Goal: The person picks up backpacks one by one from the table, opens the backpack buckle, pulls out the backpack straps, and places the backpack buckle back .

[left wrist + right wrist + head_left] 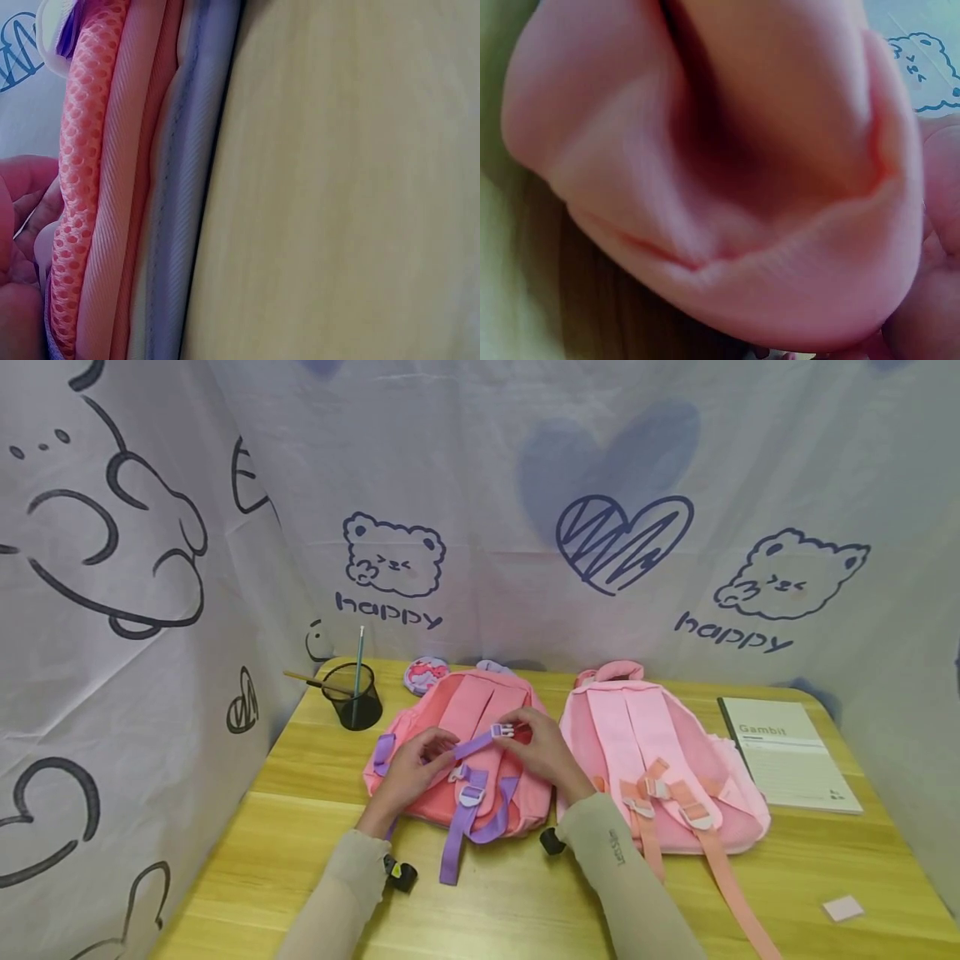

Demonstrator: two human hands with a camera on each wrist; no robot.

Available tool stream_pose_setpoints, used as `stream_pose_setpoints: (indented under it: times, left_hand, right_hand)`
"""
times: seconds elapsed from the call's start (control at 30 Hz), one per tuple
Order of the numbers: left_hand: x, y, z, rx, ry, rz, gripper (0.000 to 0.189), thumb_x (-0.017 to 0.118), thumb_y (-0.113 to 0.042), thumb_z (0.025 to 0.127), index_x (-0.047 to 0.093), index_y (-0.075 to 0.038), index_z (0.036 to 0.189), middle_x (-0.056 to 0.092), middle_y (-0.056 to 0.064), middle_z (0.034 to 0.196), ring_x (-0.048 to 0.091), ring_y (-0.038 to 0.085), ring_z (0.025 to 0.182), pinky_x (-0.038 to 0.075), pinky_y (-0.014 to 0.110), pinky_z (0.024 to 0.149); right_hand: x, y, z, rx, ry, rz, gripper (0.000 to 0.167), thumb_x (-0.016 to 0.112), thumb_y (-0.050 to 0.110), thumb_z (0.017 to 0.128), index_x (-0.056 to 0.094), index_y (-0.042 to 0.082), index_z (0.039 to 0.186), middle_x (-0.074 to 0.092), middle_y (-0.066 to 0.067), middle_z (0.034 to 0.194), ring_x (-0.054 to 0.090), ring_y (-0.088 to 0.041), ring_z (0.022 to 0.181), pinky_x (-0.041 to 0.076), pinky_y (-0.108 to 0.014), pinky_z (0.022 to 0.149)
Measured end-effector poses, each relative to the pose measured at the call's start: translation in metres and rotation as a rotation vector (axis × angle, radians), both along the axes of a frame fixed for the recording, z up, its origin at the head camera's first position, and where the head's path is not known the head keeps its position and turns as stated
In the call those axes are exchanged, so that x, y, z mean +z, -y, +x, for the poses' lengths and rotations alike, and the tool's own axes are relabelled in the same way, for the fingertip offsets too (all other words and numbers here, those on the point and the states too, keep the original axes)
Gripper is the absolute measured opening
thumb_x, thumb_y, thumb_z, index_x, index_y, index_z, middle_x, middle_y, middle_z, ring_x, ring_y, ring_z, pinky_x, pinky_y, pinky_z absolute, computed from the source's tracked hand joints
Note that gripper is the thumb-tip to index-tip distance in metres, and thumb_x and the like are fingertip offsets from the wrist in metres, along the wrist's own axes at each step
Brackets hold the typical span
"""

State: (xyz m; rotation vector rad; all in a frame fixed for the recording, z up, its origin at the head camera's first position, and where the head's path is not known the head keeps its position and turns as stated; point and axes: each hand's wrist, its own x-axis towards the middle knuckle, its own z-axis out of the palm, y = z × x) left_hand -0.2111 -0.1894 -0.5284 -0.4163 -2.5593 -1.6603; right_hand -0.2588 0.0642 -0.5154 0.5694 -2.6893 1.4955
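A coral-pink backpack [480, 702] lies with its shoulder straps up in the head view. My right hand [546, 752] pinches a white side-release buckle [502, 731] above it. From that buckle a purple strap [474, 745] runs down to my left hand [416, 770], whose fingers grip it near its other end. Another white buckle [472, 796] sits on the purple webbing [452, 847] lower down. In the left wrist view, the bag's mesh edge [82, 172] partly hides the left fingers [30, 180]. Pink fabric [727, 300] covers most of the right wrist view.
A lighter pink backpack [637, 727] with orange straps [727, 877] lies to the right. Behind it at right is a notebook [795, 752], with a small white block [843, 908] nearer the front. A black mesh pen cup [360, 710] stands at the back left.
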Motion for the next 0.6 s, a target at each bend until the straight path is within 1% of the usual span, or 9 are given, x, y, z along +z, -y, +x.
stream_pose_setpoints:
  times: [0.23, 0.43, 0.6]
  left_hand:
    - [-0.0007, 0.0006, 0.0006, 0.003, 0.001, -0.021, 0.014, 0.068, -0.013, 0.101, 0.074, -0.020, 0.111, 0.072, 0.001, 0.104, 0.064, 0.018, 0.090, 0.052, 0.029, 0.082]
    - [-0.0016, 0.0005, -0.0003, 0.011, -0.002, -0.045, 0.014, 0.068, -0.013, 0.101, 0.075, -0.022, 0.109, 0.072, -0.001, 0.103, 0.064, 0.018, 0.089, 0.052, 0.029, 0.081]
    - [-0.0016, -0.0004, 0.0000, 0.015, 0.000, -0.057, 0.013, 0.068, -0.014, 0.101, 0.075, -0.022, 0.110, 0.071, -0.002, 0.101, 0.063, 0.018, 0.088, 0.051, 0.029, 0.080]
  right_hand:
    - [-0.0040, -0.0026, -0.0021, -0.003, -0.003, 0.060, 0.030, 0.081, 0.029, 0.091, 0.074, 0.013, 0.115, 0.071, -0.007, 0.120, 0.062, -0.026, 0.120, 0.045, -0.046, 0.111]
    - [-0.0073, -0.0033, -0.0038, -0.008, -0.026, 0.107, 0.031, 0.083, 0.029, 0.089, 0.076, 0.013, 0.115, 0.072, -0.008, 0.119, 0.062, -0.028, 0.122, 0.044, -0.046, 0.112]
    - [-0.0086, -0.0036, -0.0049, -0.007, -0.047, 0.137, 0.030, 0.082, 0.030, 0.089, 0.077, 0.013, 0.114, 0.073, -0.007, 0.117, 0.063, -0.027, 0.119, 0.045, -0.046, 0.111]
